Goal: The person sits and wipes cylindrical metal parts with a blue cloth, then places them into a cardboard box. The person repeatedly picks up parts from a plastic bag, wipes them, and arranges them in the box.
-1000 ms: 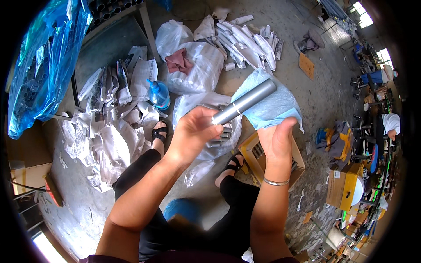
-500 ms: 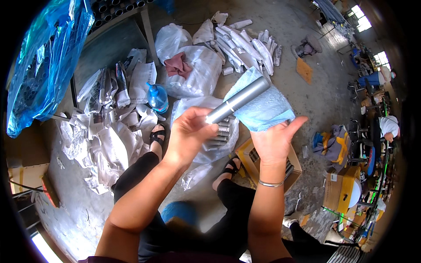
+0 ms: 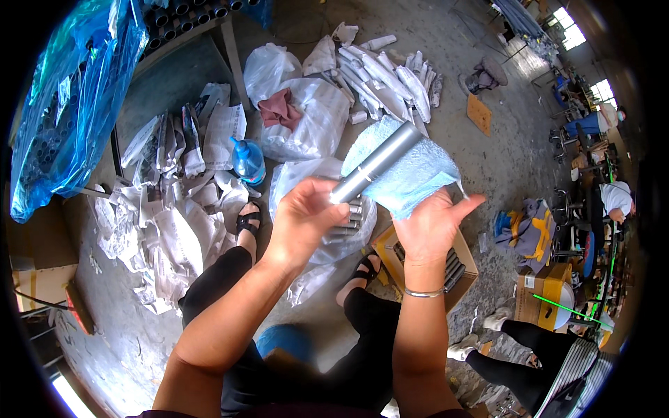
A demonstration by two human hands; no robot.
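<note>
Two hands raised, left hand [image 3: 306, 216] gripping grey tube [image 3: 376, 161]; right hand [image 3: 432, 226] under blue cloth [image 3: 408, 171]

Bright, even daylight from windows [image 3: 568, 17] far right; soft shadows, sharp centre, strong fisheye bending, black rim.

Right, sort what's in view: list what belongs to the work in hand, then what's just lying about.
In hand:
left hand gripping the grey metal tube
right hand, palm up under the light blue cloth
open cardboard box of tubes

Lying about:
blue bottle
white plastic bags
crumpled paper wrappings
wrapped tubes on the floor
</note>
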